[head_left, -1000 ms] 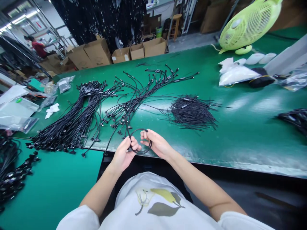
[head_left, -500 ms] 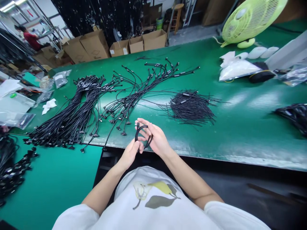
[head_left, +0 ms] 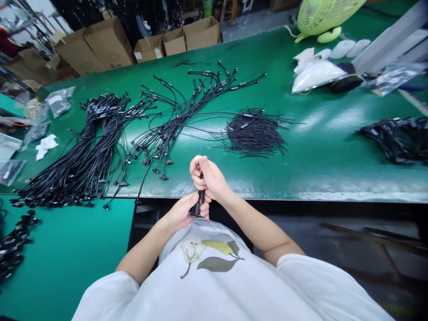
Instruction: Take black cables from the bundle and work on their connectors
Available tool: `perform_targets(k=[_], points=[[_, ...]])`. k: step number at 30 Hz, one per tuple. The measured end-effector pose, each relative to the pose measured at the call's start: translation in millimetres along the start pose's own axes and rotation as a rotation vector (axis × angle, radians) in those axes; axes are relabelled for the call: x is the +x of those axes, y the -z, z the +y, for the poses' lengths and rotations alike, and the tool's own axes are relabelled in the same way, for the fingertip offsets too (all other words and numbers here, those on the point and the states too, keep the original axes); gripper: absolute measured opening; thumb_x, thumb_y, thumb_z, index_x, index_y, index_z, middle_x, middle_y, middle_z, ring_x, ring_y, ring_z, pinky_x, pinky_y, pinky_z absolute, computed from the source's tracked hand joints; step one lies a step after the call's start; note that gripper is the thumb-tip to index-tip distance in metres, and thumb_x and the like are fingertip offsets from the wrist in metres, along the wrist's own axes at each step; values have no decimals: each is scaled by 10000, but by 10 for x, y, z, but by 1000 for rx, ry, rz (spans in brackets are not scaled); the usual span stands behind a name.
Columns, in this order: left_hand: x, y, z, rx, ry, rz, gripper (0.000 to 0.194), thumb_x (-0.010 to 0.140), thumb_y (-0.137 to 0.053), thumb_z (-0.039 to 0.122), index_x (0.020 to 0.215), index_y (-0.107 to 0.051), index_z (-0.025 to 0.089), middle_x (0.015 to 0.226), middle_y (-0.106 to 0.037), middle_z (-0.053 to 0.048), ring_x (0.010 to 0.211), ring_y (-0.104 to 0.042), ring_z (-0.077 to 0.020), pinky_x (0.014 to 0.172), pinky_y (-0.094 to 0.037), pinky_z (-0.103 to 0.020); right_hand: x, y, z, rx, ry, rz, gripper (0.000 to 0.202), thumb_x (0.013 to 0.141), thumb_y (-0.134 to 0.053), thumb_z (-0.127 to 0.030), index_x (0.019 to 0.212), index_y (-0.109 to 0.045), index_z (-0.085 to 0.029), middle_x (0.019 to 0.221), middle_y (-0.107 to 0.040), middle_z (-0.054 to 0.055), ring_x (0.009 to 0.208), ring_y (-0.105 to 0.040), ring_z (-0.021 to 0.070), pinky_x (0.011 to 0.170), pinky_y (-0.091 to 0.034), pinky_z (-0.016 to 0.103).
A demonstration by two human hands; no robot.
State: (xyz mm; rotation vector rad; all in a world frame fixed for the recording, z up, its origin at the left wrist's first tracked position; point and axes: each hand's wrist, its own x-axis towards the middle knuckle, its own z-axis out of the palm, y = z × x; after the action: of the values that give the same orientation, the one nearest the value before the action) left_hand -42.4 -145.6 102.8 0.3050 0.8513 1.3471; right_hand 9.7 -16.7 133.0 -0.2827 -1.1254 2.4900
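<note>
A black cable (head_left: 201, 196), gathered into a narrow bundle, is held upright between my hands at the table's front edge. My left hand (head_left: 185, 210) is closed round its lower end, close to my shirt. Above it, my right hand (head_left: 210, 179) grips the upper part with curled fingers, which hide most of the cable's top. Just beyond my hands lies a loose spread of black cables (head_left: 182, 120) with small connectors. To the right of that is a heap of short thin black strips (head_left: 256, 133), perhaps cable ties.
A thick pile of cables (head_left: 96, 147) covers the table's left side. More black cables (head_left: 397, 138) lie at the right. A yellow-green fan (head_left: 324, 18) and a white bag (head_left: 317, 76) stand at the back right. Cardboard boxes (head_left: 110, 47) are behind the table.
The open cable loop has been squeezed into a narrow upright bundle. My right fingers have curled closed round it. The view has shifted, so the table things appear higher and mostly further left.
</note>
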Motion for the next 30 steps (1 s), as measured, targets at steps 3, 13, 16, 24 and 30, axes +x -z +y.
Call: perform_targets(k=[3, 13, 16, 24, 30], points=[[26, -84, 46, -165, 67, 21, 339, 838, -677, 442, 832, -625, 107, 608, -370, 36, 536, -377, -91, 552, -406, -224, 29, 58, -48, 84, -58, -23, 522, 788, -609, -669, 750, -462, -170, 635, -294, -83, 404, -135, -6, 336, -102, 134], [131, -8, 24, 253, -16, 183, 466, 753, -688, 601, 749, -519, 166, 577, -300, 67, 502, -256, -87, 480, -238, -223, -38, 355, -150, -671, 345, 49, 371, 924, -480, -552, 874, -542, -190, 814, -536, 13, 601, -531, 90, 607, -492, 260], [160, 140, 41, 417, -72, 239, 473, 807, -616, 622, 699, -498, 177, 548, -313, 72, 493, -245, -92, 482, -216, -236, -242, 529, -192, -1374, 716, -228, 221, 958, -482, -310, 1130, -582, -212, 1166, -595, 90, 1095, -563, 207, 1017, -404, 435], [179, 216, 61, 1119, -84, 111, 269, 936, -500, 382, 764, -605, 205, 755, -605, -30, 727, -518, -208, 702, -339, -315, -637, 719, 85, -2099, 586, -496, 276, 986, -296, -157, 866, -542, -126, 773, -529, 67, 687, -471, 179, 609, -363, 330], [264, 112, 158, 1452, -171, 164, 275, 947, -420, 367, 709, -461, 235, 666, -523, -6, 626, -472, -211, 632, -303, -315, -531, 789, 88, -2068, 494, -454, 258, 1003, -314, -216, 931, -547, -132, 828, -554, 70, 730, -485, 189, 551, -289, 305]])
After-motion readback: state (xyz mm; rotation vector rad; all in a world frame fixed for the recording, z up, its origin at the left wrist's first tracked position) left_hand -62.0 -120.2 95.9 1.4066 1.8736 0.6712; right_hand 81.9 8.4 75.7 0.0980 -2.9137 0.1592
